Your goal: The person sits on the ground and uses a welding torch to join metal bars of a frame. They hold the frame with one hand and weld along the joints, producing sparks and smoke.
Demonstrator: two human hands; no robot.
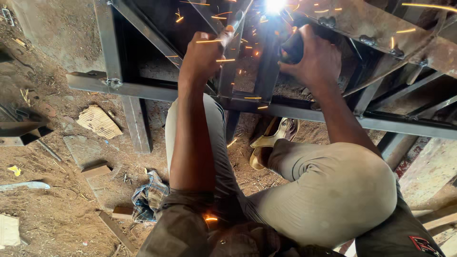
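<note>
Grinder [291, 47] axis points up toward sparks, probably; right hand [316, 59] fingers wrapped around it.

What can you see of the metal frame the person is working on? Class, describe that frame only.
The metal frame is built of dark, square-section bars joined into a grid, with duller, rusty-looking plates at the upper right. It sits low over dusty ground. The left hand and right hand reach between its uprights, where a bright flash throws orange sparks. Bolted fittings show at its corners.

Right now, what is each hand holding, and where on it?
The left hand grips a thin rod near its lower end. The right hand wraps around a dark tool at its body. Sparks hide the tool's tip.
</note>
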